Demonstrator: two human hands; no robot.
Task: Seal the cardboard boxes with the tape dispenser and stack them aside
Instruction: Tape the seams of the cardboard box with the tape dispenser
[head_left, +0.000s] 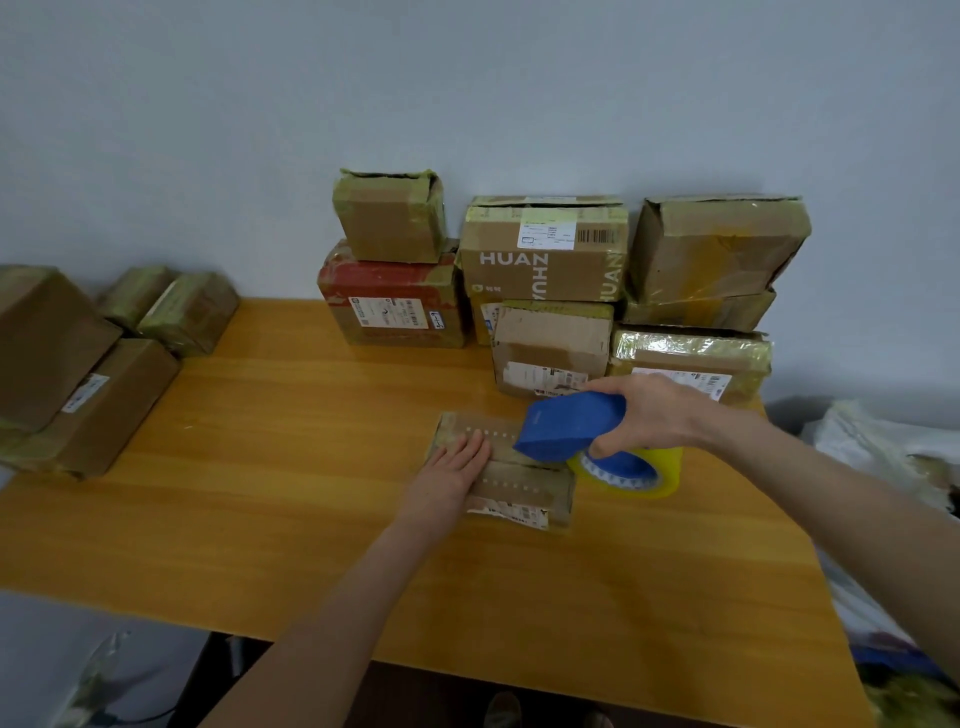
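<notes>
Centre of frame, on the worktop (260, 493): a small flat cardboard box (519, 488), the one being taped. Our left hand (454, 470) lies on its left half, fingers straight and flat, pressing down. The blue tape dispenser (571, 423) has its nose on the box top near the middle. The yellow tape roll (662, 475) sits past the box's right edge. Our right hand (657, 410) holds the dispenser from above, fingers curled round it.

To do it well, we judge:
- Press firmly so the light box does not slide.
- Draw along the seam in one straight pull.
- Carry the tape over the edge, then tip to cut.
- The left fingertips sit close to the nose; mind them.

Around:
- Left edge of frame: taped pile (67, 364), likely the stacking spot, well apart from the box.
- Back centre to upper right, against the wall: stacked boxes (540, 270), the nearest just behind the dispenser, so there is little room to pull that way.
- Right edge: crumpled plastic clutter (883, 457), off the worktop.
</notes>
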